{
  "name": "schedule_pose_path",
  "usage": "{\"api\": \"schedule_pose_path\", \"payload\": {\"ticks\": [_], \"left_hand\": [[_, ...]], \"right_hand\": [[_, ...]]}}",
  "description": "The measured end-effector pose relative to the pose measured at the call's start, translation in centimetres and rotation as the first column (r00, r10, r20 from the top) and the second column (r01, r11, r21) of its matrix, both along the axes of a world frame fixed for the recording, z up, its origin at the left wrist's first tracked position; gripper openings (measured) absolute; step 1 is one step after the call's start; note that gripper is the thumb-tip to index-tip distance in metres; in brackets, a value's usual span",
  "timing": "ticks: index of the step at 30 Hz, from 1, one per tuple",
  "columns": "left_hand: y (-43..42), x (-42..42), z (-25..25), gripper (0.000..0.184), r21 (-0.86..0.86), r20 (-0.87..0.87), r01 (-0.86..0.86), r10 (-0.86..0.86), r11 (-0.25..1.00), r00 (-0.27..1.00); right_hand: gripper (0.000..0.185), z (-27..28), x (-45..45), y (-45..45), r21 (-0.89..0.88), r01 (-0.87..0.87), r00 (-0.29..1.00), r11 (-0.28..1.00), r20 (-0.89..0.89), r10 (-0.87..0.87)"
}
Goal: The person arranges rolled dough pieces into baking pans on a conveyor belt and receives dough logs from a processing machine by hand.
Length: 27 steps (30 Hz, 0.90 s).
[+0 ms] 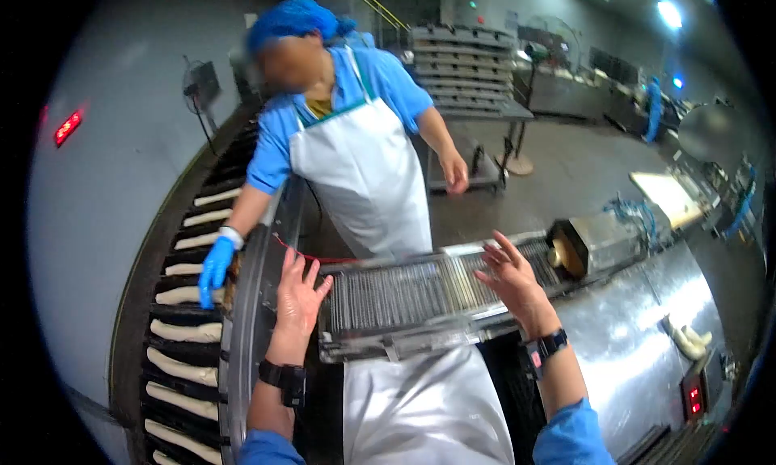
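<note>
Grip released, left hand and right hand, the latter part-hiding slatted conveyor.

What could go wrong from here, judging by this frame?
The right hand is raised open by the slatted belt, near the metal housing; if the belt is running, it might get caught.

The co-worker's gloved hand reaches among the dough strips, so one could be knocked crooked.
</note>
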<state>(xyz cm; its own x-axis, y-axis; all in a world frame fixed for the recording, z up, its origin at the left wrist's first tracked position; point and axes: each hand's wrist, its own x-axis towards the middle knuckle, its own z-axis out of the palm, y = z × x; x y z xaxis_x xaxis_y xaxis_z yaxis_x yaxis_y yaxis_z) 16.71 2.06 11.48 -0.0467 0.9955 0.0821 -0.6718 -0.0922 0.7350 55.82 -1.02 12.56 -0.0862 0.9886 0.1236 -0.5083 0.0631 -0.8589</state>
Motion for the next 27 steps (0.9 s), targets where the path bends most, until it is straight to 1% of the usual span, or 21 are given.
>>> {"api": "schedule_pose_path", "payload": {"ticks": [1, 2, 3, 4, 6, 7, 8, 10, 11, 13, 14, 16, 18, 19, 20, 21, 23, 24, 25, 26, 27], "left_hand": [[0.3, -0.6, 0.5, 0.093, -0.056, 0.195, -0.017, 0.028, 0.998, 0.98], [0.5, -0.9, 1.0, 0.096, -0.107, 0.378, -0.004, 0.045, 0.994, 0.925], [0.4, -1.0, 1.1, 0.099, -0.108, 0.453, -0.023, 0.07, 0.994, 0.889], [0.5, -1.3, 1.3, 0.102, -0.109, 0.516, -0.035, 0.087, 0.993, 0.852], [0.5, -2.2, 1.5, 0.105, -0.054, 0.556, -0.052, 0.074, 0.997, 0.828], [0.3, -2.4, 2.4, 0.107, -0.086, 0.585, -0.086, 0.121, 0.993, 0.802], [0.2, -2.9, 2.4, 0.106, -0.112, 0.61, -0.103, 0.15, 0.988, 0.778], [0.1, -4.0, 2.7, 0.105, -0.115, 0.591, -0.115, 0.161, 0.987, 0.79], [-0.1, -4.2, 2.9, 0.104, -0.138, 0.599, -0.132, 0.189, 0.982, 0.778], [-1.2, -4.9, 3.3, 0.101, -0.181, 0.631, -0.095, 0.189, 0.979, 0.752], [-0.6, -5.0, 4.0, 0.1, -0.188, 0.638, -0.076, 0.181, 0.979, 0.749], [-0.7, -5.7, 3.2, 0.099, -0.217, 0.622, -0.058, 0.184, 0.974, 0.761], [0.0, -5.8, 2.8, 0.099, -0.253, 0.591, -0.052, 0.197, 0.966, 0.783], [0.4, -6.1, 1.9, 0.097, -0.281, 0.599, -0.049, 0.215, 0.958, 0.771], [0.6, -6.3, 1.3, 0.096, -0.308, 0.607, -0.047, 0.234, 0.95, 0.759], [1.0, -5.4, 2.2, 0.095, -0.335, 0.596, -0.059, 0.26, 0.94, 0.76], [1.3, -4.2, 1.8, 0.094, -0.321, 0.597, -0.04, 0.235, 0.946, 0.767], [1.4, -3.9, 1.8, 0.093, -0.315, 0.594, -0.037, 0.227, 0.948, 0.772], [1.5, -3.5, 1.8, 0.092, -0.354, 0.59, -0.025, 0.244, 0.935, 0.77], [1.3, -3.3, 1.5, 0.092, -0.348, 0.594, -0.02, 0.237, 0.937, 0.769], [1.4, -3.1, 1.1, 0.091, -0.365, 0.585, -0.019, 0.246, 0.931, 0.773]], "right_hand": [[0.08, 0.0, -0.1, 0.5, -0.003, 0.004, 0.989, 1.0, -0.147, -0.004], [0.074, -0.1, -0.3, 0.6, -0.026, 0.007, 0.957, 1.0, -0.29, -0.014], [0.067, 0.5, -0.4, 0.6, -0.015, -0.021, 0.923, 1.0, -0.385, 0.014], [0.064, 0.5, -0.6, 1.1, -0.002, -0.012, 0.906, 1.0, -0.422, 0.01], [0.059, 0.5, -0.6, 2.1, -0.002, 0.033, 0.864, 0.999, -0.502, -0.03], [0.057, 1.0, -0.6, 2.4, 0.036, 0.036, 0.862, 0.999, -0.507, -0.013], [0.058, 1.1, -0.8, 2.4, 0.013, 0.068, 0.853, 0.998, -0.52, -0.051], [0.071, 1.1, -1.0, 3.2, 0.015, 0.079, 0.839, 0.997, -0.541, -0.058], [0.08, 1.1, -1.4, 3.2, 0.01, 0.108, 0.852, 0.994, -0.517, -0.087], [0.097, 1.2, -3.6, 1.7, -0.038, 0.141, 0.867, 0.989, -0.477, -0.142], [0.105, 1.3, -4.5, 2.1, -0.021, 0.148, 0.874, 0.989, -0.465, -0.14], [0.11, 1.0, -6.6, 1.9, -0.082, 0.127, 0.862, 0.988, -0.483, -0.151], [0.111, 0.2, -7.5, 3.1, -0.076, 0.103, 0.881, 0.992, -0.456, -0.126], [0.109, 0.0, -7.8, 3.8, -0.091, 0.081, 0.861, 0.993, -0.495, -0.115], [0.106, -0.1, -8.3, 4.1, -0.1, 0.095, 0.869, 0.99, -0.477, -0.131], [0.101, 0.5, -7.9, 4.6, -0.114, 0.102, 0.87, 0.988, -0.471, -0.144], [0.091, -0.2, -7.4, 5.3, -0.166, 0.121, 0.867, 0.979, -0.462, -0.186], [0.086, -0.4, -7.3, 5.4, -0.122, 0.075, 0.87, 0.99, -0.476, -0.124], [0.084, -0.7, -7.2, 5.5, -0.129, 0.066, 0.865, 0.989, -0.487, -0.121], [0.082, -1.2, -7.1, 5.4, -0.143, 0.055, 0.857, 0.988, -0.501, -0.12], [0.054, -1.4, -6.9, 5.2, -0.159, -0.006, 0.821, 0.987, -0.564, -0.086]]}}
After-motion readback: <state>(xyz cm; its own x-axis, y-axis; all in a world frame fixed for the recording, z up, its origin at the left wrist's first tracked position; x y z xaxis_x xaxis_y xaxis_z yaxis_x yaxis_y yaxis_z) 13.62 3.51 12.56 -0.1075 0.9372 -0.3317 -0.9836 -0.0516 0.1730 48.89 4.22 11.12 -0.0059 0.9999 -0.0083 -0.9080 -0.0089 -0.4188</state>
